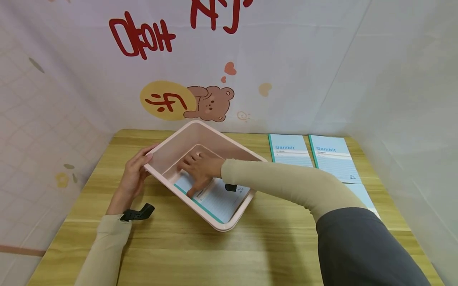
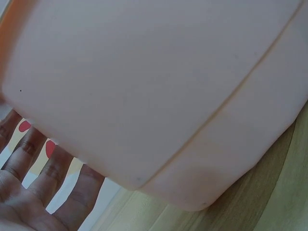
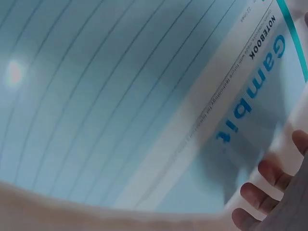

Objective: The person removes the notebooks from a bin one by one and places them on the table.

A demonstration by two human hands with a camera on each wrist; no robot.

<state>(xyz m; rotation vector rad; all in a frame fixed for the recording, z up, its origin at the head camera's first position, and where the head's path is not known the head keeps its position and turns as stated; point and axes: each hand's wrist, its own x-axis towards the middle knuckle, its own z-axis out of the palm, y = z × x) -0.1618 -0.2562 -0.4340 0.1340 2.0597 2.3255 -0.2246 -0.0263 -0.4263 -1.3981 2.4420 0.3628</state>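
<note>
A pale pink plastic bin (image 1: 214,143) stands tilted over the table. At its left corner my left hand (image 1: 134,174) grips the rim. The left wrist view shows that hand's fingers (image 2: 50,173) along the edge of the bin's smooth outer side. My right hand (image 1: 203,171) reaches inside, its fingers spread over the upper end of a light blue notebook (image 1: 223,204) with a green spine. In the right wrist view the notebook's cover (image 3: 110,96) reads "Gambit", and the right fingertips (image 3: 274,175) are beside it near the bin floor.
Two matching notebooks, one (image 1: 290,147) and another (image 1: 332,157), lie at the back right of the wooden table (image 1: 179,258). Part of another notebook (image 1: 361,194) shows behind the right arm. A printed white curtain (image 1: 297,59) closes off the back and sides.
</note>
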